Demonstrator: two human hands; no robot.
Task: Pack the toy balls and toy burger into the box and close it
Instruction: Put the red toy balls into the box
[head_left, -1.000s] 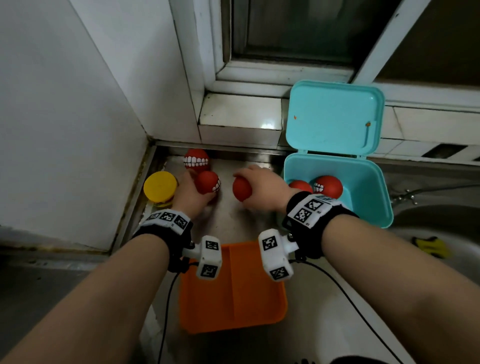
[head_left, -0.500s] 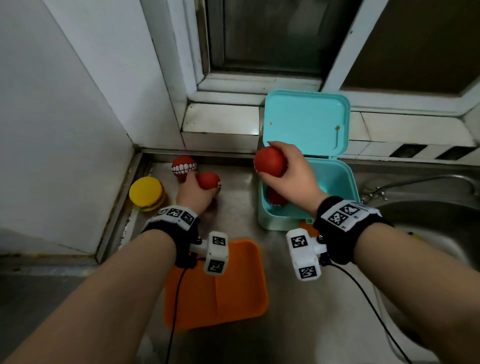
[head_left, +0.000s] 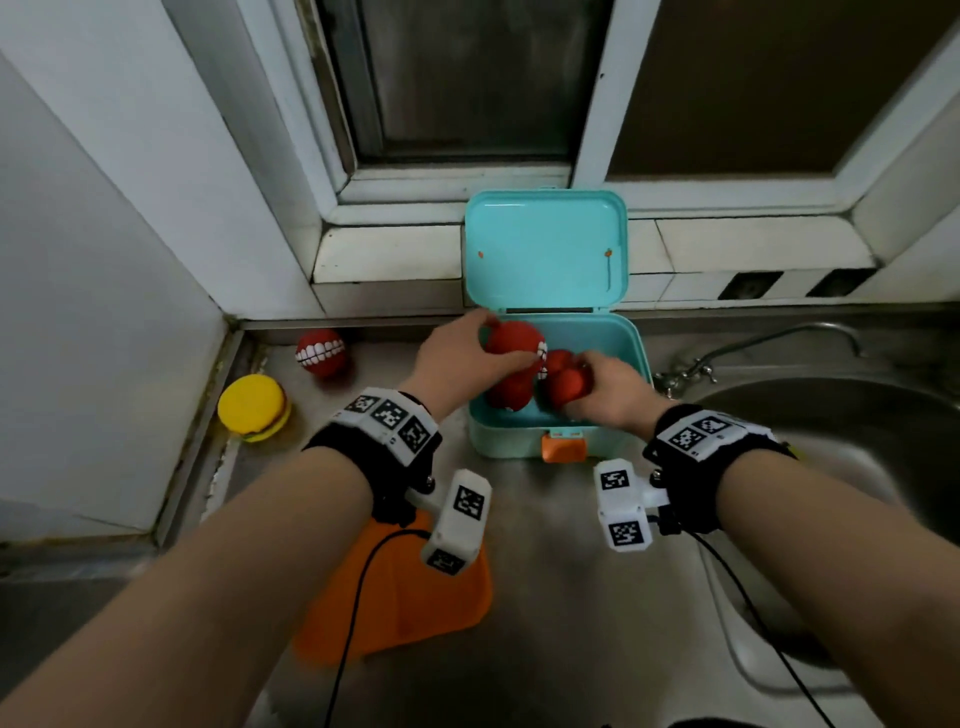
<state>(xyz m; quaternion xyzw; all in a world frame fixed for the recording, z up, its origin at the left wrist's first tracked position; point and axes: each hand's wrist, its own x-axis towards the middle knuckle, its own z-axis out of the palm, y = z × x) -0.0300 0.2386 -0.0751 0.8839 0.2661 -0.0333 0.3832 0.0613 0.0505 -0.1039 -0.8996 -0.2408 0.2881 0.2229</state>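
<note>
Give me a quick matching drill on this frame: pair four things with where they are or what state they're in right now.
Things:
1. toy burger
2. ball with teeth
3. box lid
4. left hand

Places or states:
A. standing open against the window ledge
B. holding a red ball over the box
C. on the counter beside the wall, nearest the corner edge
D. loose on the counter at the back, left of the box

Pairs: 1-C, 2-D, 3-A, 4-B
</note>
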